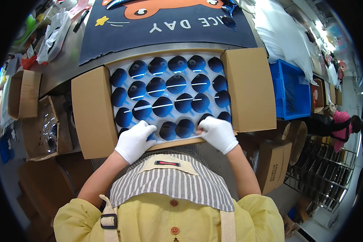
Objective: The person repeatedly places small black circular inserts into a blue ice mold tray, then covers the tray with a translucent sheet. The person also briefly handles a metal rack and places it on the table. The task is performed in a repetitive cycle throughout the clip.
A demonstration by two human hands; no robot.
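Observation:
An open cardboard box [249,90] lies before me, its side flaps folded outward. Inside, on a white sheet [149,117], rows of dark blue gradient lenses [162,106] with small clear tabs are spread out. My left hand [136,141], in a white glove, is closed at the near left edge of the box, beside a partly covered lens. My right hand [218,134], also white-gloved, has its fingers curled together at the near right edge, beside another lens. The gloves hide whatever either hand may pinch.
Beyond the box a dark printed mat [169,34] covers the metal table. A blue plastic crate [292,90] stands at the right, below white foam sheets [278,32]. Cardboard boxes stand at both sides, one holding loose lenses [50,135]. A person in pink [341,127] is farther right.

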